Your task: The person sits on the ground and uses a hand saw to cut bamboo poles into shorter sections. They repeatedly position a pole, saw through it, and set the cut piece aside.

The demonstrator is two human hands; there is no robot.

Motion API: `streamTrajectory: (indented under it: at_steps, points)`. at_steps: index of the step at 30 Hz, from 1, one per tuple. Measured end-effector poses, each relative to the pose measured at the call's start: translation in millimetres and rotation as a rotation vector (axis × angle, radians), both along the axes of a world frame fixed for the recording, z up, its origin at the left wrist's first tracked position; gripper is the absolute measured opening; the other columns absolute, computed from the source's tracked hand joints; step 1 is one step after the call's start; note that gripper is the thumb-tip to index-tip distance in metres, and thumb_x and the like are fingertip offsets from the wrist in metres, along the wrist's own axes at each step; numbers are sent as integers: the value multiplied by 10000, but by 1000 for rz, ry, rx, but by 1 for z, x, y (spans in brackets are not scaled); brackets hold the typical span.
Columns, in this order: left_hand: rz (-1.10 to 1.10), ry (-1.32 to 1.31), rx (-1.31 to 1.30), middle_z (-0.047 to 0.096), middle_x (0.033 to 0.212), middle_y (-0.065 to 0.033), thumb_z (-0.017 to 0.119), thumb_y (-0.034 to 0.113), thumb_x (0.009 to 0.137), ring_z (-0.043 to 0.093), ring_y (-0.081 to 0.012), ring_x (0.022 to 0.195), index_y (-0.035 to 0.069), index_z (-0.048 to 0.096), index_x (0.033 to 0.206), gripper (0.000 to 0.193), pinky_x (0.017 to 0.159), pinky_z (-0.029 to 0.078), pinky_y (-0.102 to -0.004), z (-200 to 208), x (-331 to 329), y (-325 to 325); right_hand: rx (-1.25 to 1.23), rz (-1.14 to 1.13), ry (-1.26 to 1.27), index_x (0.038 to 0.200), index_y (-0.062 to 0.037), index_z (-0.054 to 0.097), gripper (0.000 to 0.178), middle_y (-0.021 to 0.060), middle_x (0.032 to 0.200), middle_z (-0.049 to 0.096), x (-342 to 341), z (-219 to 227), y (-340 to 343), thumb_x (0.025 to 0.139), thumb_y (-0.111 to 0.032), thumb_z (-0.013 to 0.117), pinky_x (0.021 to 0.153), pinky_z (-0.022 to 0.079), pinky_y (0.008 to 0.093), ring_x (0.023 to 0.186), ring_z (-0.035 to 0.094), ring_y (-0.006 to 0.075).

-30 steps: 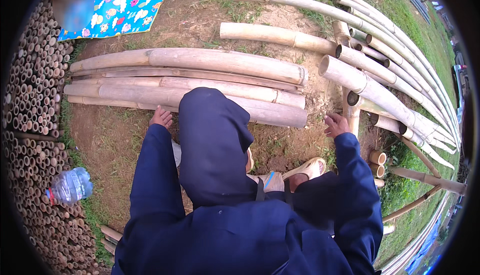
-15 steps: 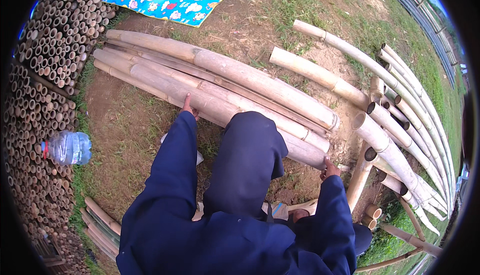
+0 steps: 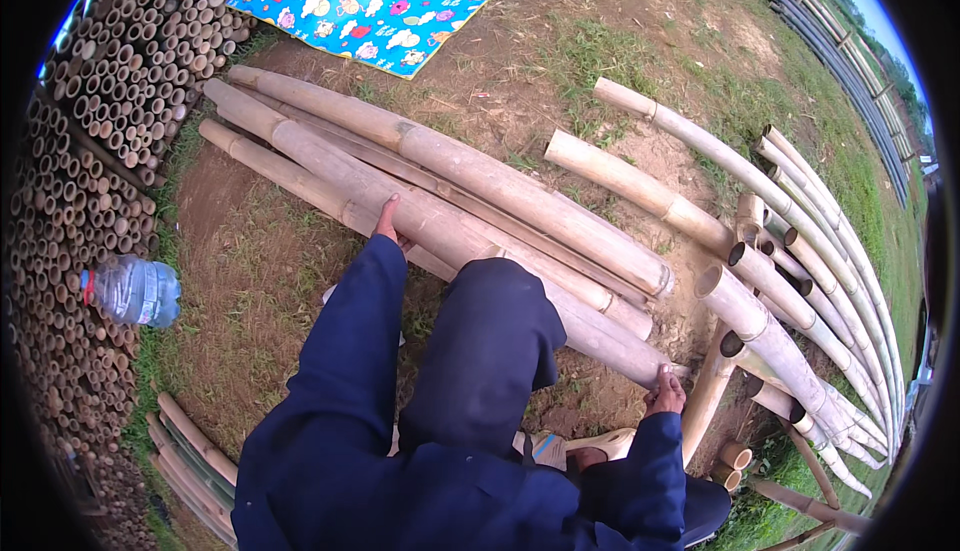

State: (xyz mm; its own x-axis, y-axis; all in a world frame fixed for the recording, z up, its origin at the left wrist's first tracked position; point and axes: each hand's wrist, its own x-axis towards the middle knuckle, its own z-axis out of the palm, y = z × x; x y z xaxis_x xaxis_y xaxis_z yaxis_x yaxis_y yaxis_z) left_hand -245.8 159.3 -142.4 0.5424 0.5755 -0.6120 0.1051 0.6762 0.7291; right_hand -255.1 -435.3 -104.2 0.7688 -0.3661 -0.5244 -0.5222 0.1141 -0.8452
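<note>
two hands on bamboo poles, one bottle

Raised knee covers the middle of the nearest bamboo pole. Left hand palm hidden against pole, right hand fingers mostly hidden behind the pole end. Sandal partly under sleeve. Stacked bamboo ends cut by the rim.

Pale tan bamboo poles; navy blue sleeves; bright blue mat with a multicoloured cartoon print; red-capped clear bottle.
</note>
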Motion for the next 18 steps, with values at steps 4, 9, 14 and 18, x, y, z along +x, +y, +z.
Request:
streamTrajectory:
  at_steps: [4,9,14,18]
  points:
    - [-13,-72,41,576,1350,-136,774,692,717,565,-306,1212,142,507,1441,948,1059,434,-468,28,46,6,58,-24,-57,743,-163,616,309,-74,574,483,-5,13,8,945,-319,791,384,280,210,429,376,37]
    - [78,-129,-16,567,1330,-131,764,718,705,581,-290,1159,136,480,1456,992,1038,450,-437,41,121,42,-77,29,-260,779,-79,710,294,-52,598,538,21,86,57,933,-313,798,425,241,242,447,359,37]
    - [3,35,44,485,1454,-241,751,716,742,559,-380,1261,70,323,1580,1142,1085,423,-459,36,162,64,-178,16,-251,926,38,765,277,-35,717,623,110,118,92,895,-228,835,510,308,246,553,426,39]
    - [-63,23,392,446,1520,-297,803,609,781,548,-434,1321,18,351,1563,1079,1109,414,-519,19,153,73,-352,146,-188,816,67,732,356,33,641,584,209,110,79,898,-270,809,506,384,324,554,503,116]
